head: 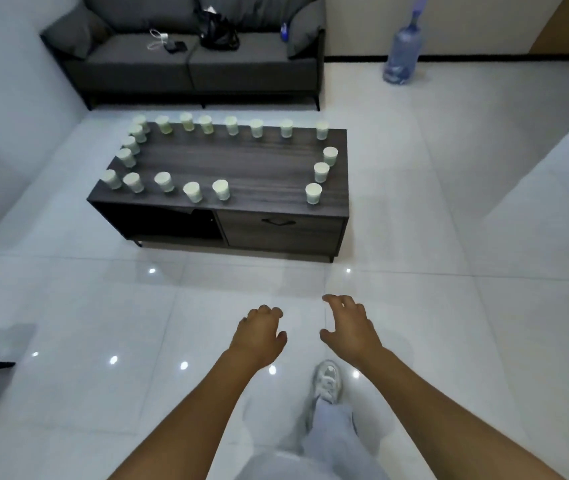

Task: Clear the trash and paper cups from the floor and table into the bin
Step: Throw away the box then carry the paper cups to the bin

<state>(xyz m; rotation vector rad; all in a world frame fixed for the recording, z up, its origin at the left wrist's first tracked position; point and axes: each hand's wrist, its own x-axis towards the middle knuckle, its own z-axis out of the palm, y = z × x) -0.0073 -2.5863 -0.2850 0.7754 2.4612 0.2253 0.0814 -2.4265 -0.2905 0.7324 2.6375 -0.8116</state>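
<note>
Spreading wide and bare between the person and the dark table (pixel 241 157), the glossy tiled floor (pixel 449 306) leaves open room on the near and right sides, while a grey sofa (pixel 189 60) stands close behind the table and a water bottle (pixel 402 53) stands well apart at the far right wall. Paper cups (pixel 220 189) stand upright in a ring along the table's edges, its middle bare. Left hand (pixel 258 336) and right hand (pixel 350 327) hover over the floor, fingers loosely curled, each grip holding nothing; a shoe (pixel 328 381) steps below them.
</note>
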